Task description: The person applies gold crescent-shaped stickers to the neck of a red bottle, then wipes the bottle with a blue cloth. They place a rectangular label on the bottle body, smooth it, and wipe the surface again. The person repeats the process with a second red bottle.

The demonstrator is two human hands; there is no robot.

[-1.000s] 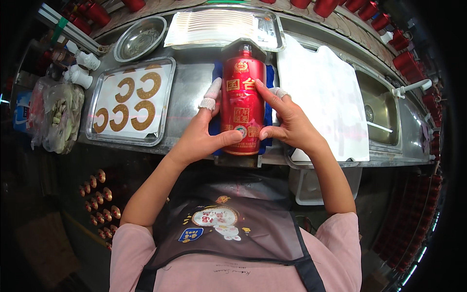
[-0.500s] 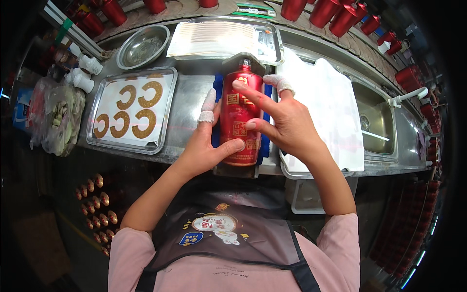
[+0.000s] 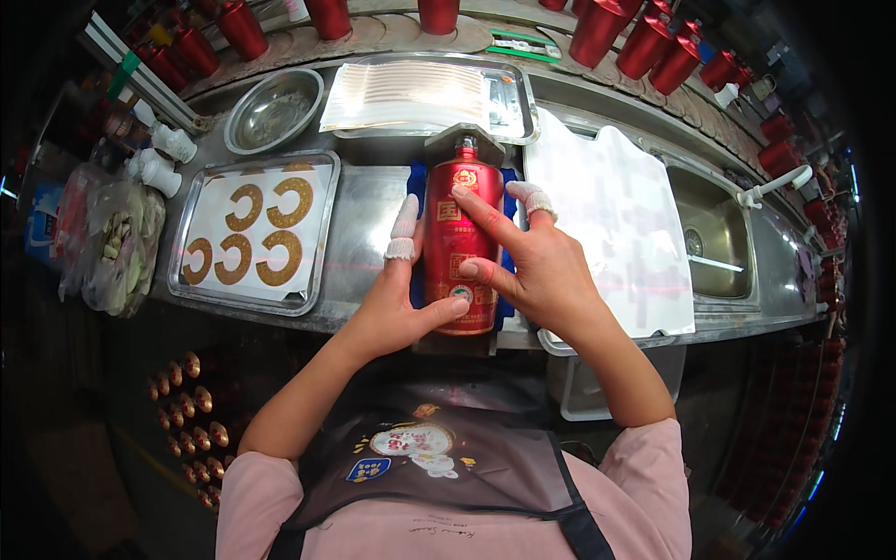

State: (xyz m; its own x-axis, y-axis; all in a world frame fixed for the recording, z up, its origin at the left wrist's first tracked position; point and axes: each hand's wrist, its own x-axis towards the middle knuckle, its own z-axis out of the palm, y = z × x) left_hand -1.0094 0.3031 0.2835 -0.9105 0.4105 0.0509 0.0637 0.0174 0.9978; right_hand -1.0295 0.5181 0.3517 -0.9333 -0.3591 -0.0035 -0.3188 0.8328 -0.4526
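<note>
A red bottle (image 3: 464, 224) with gold decoration lies on its back in a holder with blue padding (image 3: 507, 297), its neck pointing away from me. My left hand (image 3: 392, 303) holds its left side, with the thumb pressed on the front near the base. A white cot covers one finger of this hand. My right hand (image 3: 537, 257) has its index finger and thumb spread, their tips resting on the bottle's front. Another right finger, in a white cot, stretches past the bottle's right edge. The bottle's underside and some of my fingers are hidden.
Left is a tray (image 3: 177, 247) with gold C-shaped pieces on white sheet. Behind stand a metal bowl (image 3: 273, 110) and a tray of pale strips (image 3: 406, 98). White sheets (image 3: 607, 224) and a sink (image 3: 719, 233) lie right. Red bottles (image 3: 439, 14) stand on a conveyor (image 3: 397, 35).
My right index finger and thumb are still on the bottle, slightly shifted. The view has tilted a little, and the red bottles on the conveyor have moved right.
</note>
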